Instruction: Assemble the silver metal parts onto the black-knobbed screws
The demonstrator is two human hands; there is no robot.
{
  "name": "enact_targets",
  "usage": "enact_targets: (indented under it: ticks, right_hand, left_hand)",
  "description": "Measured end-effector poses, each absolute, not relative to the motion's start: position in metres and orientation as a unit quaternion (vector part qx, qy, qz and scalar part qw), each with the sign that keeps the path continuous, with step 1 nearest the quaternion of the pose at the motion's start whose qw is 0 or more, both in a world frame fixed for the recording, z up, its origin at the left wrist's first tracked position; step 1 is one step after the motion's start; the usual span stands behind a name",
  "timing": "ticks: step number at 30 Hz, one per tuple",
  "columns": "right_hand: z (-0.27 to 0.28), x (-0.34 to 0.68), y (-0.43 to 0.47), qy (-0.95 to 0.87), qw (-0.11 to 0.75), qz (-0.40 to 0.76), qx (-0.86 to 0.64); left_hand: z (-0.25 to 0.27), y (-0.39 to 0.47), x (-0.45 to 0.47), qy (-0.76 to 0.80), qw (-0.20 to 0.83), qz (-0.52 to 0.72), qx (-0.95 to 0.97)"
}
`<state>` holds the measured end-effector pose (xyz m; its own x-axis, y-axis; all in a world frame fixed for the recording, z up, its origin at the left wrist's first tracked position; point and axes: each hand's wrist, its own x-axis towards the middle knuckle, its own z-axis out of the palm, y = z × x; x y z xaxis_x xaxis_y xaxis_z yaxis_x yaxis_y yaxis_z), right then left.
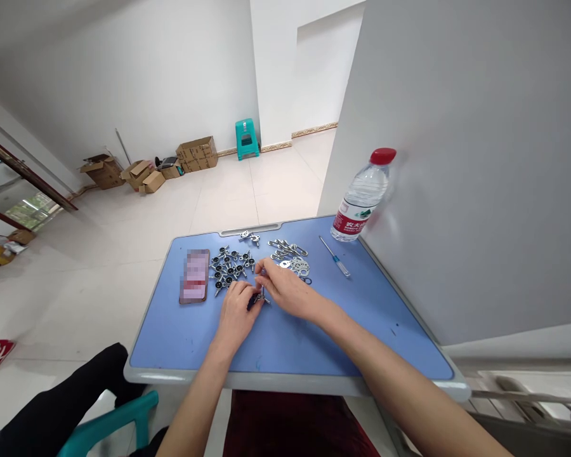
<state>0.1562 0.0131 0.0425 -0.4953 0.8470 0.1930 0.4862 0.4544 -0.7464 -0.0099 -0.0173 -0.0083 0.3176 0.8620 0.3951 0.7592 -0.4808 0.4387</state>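
My left hand (pixel 236 312) rests low over the blue table and closes its fingertips on a small metal fitting with a dark part (pixel 261 297). Just above that fitting, my right hand (pixel 288 289) is pinched shut, and a thin upright piece shows below its fingers; what it is, I cannot make out. Beyond my left hand lies a cluster of similar metal fittings with black round centres (pixel 231 270). Flat metal plates and rings (pixel 299 265) are partly covered by my right hand. Several slotted metal links (pixel 288 247) lie behind them.
A screwdriver (pixel 335 257) and a tall water bottle (pixel 361 200) are at the right, by a grey wall. To the left lies a phone (pixel 195 276). Two small metal pieces (pixel 250 238) sit near the far edge. At left, a person's dark-clothed leg (pixel 71 393) is beside the table.
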Motion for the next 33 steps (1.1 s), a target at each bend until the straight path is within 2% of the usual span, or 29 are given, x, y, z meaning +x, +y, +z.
enact_targets:
  ticks: [8, 15, 19, 24, 29, 33]
  right_hand:
    - [0.026, 0.15, 0.015, -0.837, 0.371, 0.223, -0.334]
    - [0.027, 0.15, 0.014, -0.853, 0.347, 0.167, -0.351]
    - [0.027, 0.149, 0.014, -0.837, 0.346, 0.186, -0.381]
    - [0.031, 0.152, 0.013, -0.836, 0.366, 0.235, -0.335]
    - [0.032, 0.15, 0.011, -0.836, 0.348, 0.242, -0.348]
    - [0.034, 0.152, 0.012, -0.811, 0.387, 0.268, -0.348]
  left_hand:
    - [-0.006, -0.017, -0.009, 0.52, 0.075, 0.287, 0.801]
    - [-0.006, -0.017, -0.009, 0.522, 0.091, 0.292, 0.796]
    - [-0.004, -0.018, -0.008, 0.53, 0.084, 0.289, 0.793]
    - [-0.005, -0.018, -0.008, 0.521, 0.092, 0.294, 0.796]
    - [-0.006, -0.017, -0.008, 0.53, 0.082, 0.29, 0.793]
    - [-0.003, -0.018, -0.007, 0.529, 0.095, 0.289, 0.792]
